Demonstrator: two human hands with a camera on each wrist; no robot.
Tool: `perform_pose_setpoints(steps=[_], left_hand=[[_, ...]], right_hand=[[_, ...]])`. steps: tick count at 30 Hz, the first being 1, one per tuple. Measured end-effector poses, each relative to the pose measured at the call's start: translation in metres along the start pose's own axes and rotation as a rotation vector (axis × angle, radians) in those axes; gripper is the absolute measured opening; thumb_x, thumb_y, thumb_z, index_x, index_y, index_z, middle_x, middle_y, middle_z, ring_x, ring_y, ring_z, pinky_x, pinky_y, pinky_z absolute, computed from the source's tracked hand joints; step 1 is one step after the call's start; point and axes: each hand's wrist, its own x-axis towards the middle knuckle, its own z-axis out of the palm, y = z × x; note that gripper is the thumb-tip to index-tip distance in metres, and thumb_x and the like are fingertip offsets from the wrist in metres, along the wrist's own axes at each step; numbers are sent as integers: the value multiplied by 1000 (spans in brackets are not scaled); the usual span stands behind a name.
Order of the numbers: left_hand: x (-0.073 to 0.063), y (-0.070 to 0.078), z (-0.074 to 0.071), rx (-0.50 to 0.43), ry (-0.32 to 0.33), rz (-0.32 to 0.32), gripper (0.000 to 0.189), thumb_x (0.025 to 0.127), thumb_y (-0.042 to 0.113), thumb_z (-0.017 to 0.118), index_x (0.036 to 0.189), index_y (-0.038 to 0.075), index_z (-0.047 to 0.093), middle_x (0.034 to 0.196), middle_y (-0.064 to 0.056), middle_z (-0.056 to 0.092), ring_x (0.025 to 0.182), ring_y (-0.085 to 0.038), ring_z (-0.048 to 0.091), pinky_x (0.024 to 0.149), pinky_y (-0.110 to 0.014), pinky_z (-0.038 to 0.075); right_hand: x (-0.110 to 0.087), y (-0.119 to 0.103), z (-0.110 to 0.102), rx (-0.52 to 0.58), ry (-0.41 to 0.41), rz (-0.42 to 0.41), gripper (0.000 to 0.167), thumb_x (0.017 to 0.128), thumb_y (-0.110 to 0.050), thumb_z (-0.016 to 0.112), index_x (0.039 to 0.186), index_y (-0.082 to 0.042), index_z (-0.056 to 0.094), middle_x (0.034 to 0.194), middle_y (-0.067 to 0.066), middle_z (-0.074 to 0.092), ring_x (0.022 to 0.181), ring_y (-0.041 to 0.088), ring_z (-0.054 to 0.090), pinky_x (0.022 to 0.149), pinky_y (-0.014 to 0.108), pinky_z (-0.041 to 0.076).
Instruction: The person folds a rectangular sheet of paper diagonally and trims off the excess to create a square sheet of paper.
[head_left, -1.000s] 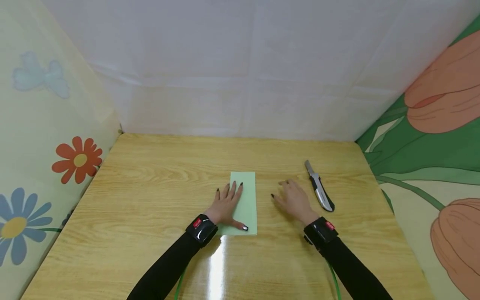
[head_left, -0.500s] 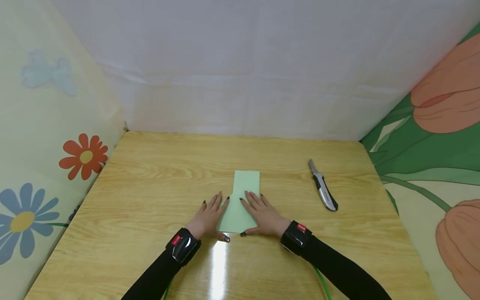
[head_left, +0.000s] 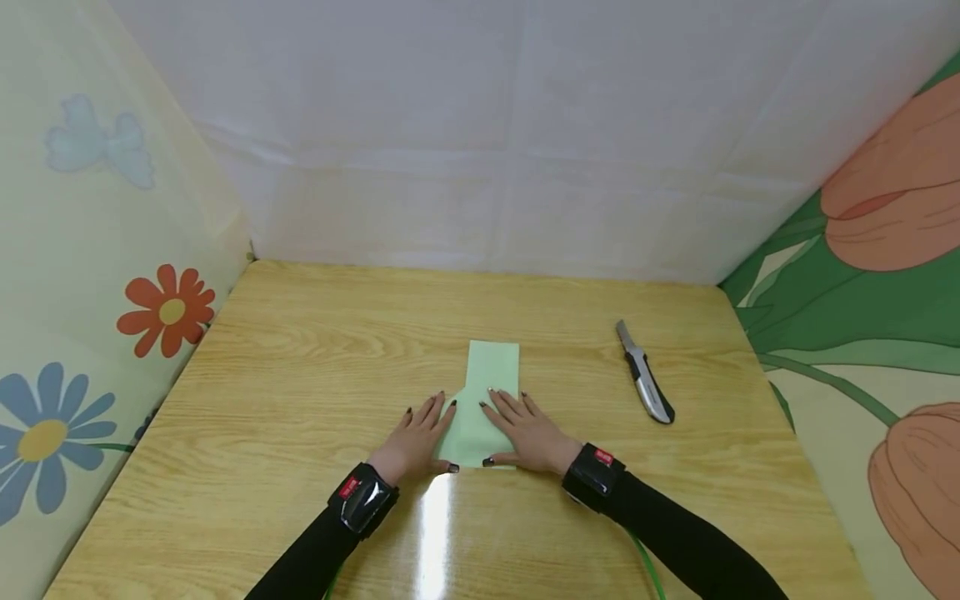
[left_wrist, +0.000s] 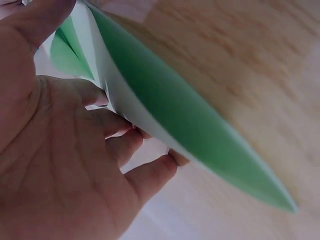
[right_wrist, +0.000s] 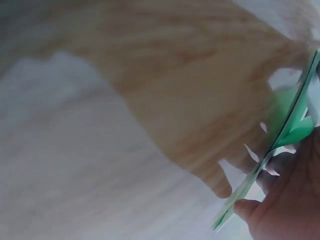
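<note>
A folded pale green sheet of paper [head_left: 474,429] lies at the middle of the table, a narrow strip at the far end and wider near me. My left hand [head_left: 411,440] rests at its lower left edge, fingers spread and fairly straight. On its lower right part lies my right hand [head_left: 534,439], fingers spread over the paper. In the left wrist view the paper [left_wrist: 170,120] rises in a bowed layer, green with a whitish edge, beside the fingers. The right wrist view shows the paper [right_wrist: 295,110] edge-on, its layers slightly apart.
A utility knife [head_left: 647,382] with a silver and black handle lies right of the paper, its blade end pointing away. The wooden table [head_left: 337,333] meets a white cloth [head_left: 480,167] at the back. Flower-patterned panels [head_left: 67,333] flank both sides.
My right hand has come from beside the knife onto the paper. My left hand has slid left to the paper's edge, and the lower left part now shows wider. The knife lies still.
</note>
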Motion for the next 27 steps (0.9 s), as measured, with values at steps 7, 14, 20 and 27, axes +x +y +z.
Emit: perform_pose_setpoints(steps=[7, 14, 20, 27], left_hand=[[2, -3, 4, 4, 8, -2, 87, 82, 43, 68, 145, -2, 29, 152, -25, 14, 140, -38, 16, 108, -58, 21], [1, -2, 3, -5, 4, 4, 88, 81, 44, 69, 145, -2, 29, 152, -25, 14, 140, -38, 15, 109, -57, 20], [1, -3, 3, -28, -5, -5, 89, 81, 43, 69, 145, -2, 28, 153, -25, 13, 140, -38, 13, 109, -57, 18], [2, -3, 3, -42, -13, 7, 87, 83, 42, 67, 146, -2, 26, 153, -26, 11, 140, -39, 12, 109, -58, 17]], right_hand=[[0, 5, -2, -66, 93, -63, 52, 99, -33, 44, 145, -9, 36, 151, 14, 28, 138, 28, 27, 111, 50, 22], [-3, 5, -4, -85, 194, -125, 38, 97, -17, 50, 133, -4, 52, 138, 15, 48, 126, 28, 46, 103, 42, 38], [-12, 11, -7, 128, 222, -57, 33, 99, -13, 46, 130, -4, 54, 132, 12, 55, 120, 24, 53, 99, 37, 43], [-42, 37, -11, 206, 405, 7, 32, 95, -7, 53, 127, -5, 56, 127, 11, 59, 115, 25, 57, 93, 40, 47]])
